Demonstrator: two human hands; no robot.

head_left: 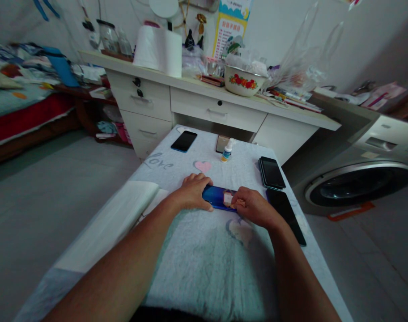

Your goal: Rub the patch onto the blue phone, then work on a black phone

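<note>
Left hand (pixel 194 193), at the centre of the frame, grips the left end of a glossy blue, slab-shaped phone (pixel 213 197) between thumb and fingers. Right hand (pixel 252 205), just right of centre, has its fingers bunched over a small pinkish-white patch (pixel 227 199) on the phone's face; whether they pinch it or only press, I cannot tell, nor whether it is a sticker or a print.

Work on this phone looks under way rather than finished, since both hands are on it and the patch is partly visible. A black-screened, blue-edged phone (pixel 184 141) lies left of upper centre, and a black slab-like device (pixel 287 216) right of centre; neither is being touched, and nothing shows whether they are done or left. A small white plastic bottle with a blue-and-yellow label (pixel 227 151) stands upright above centre, also untouched.
</note>
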